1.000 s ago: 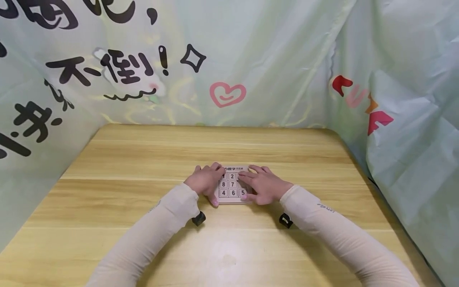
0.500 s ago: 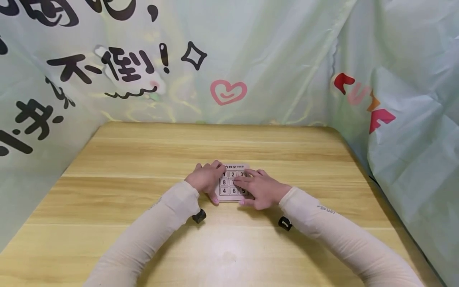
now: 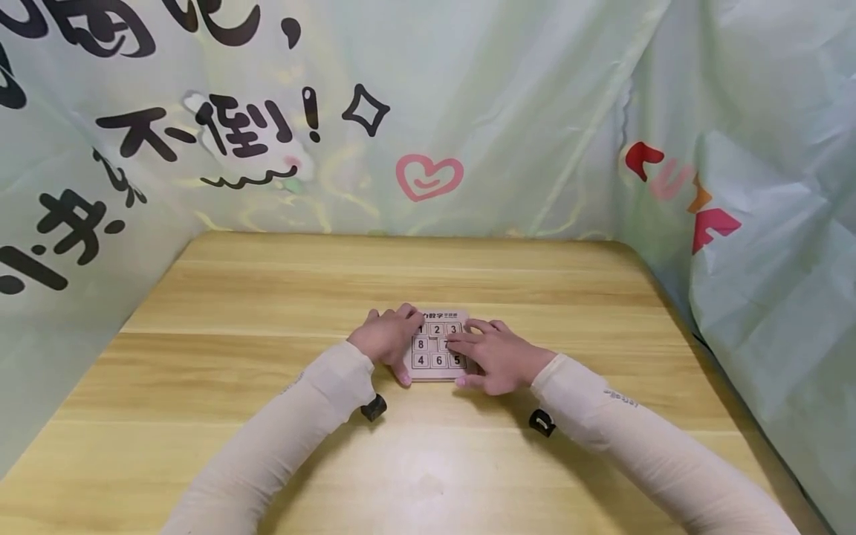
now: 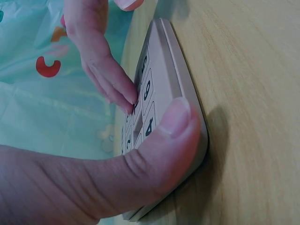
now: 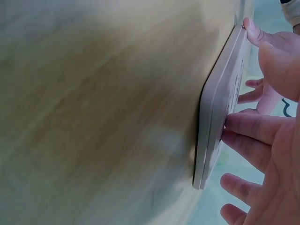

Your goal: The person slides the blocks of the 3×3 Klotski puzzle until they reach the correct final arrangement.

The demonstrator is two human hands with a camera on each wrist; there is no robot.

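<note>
A pale number sliding puzzle lies flat on the wooden table, tiles facing up. My left hand holds its left side, with the thumb curled against the near-left corner and the fingers at the far-left corner. From the right, my right hand reaches over the board with extended fingers. Two fingertips press the 7 tile in the middle row, partly covering it. A gap shows between 8 and 7. Tiles 1, 2, 3 make the top row; 4, 6, 5 the bottom.
The wooden table extends around the puzzle on all sides. A pale green printed curtain hangs behind and along both sides. A black wrist device hangs under the right forearm, another under the left.
My right hand moved from the board's right side onto the 7 tile, then slid it rightward, leaving a gap beside the 8. The 3 came into sight. My left hand keeps its hold.
</note>
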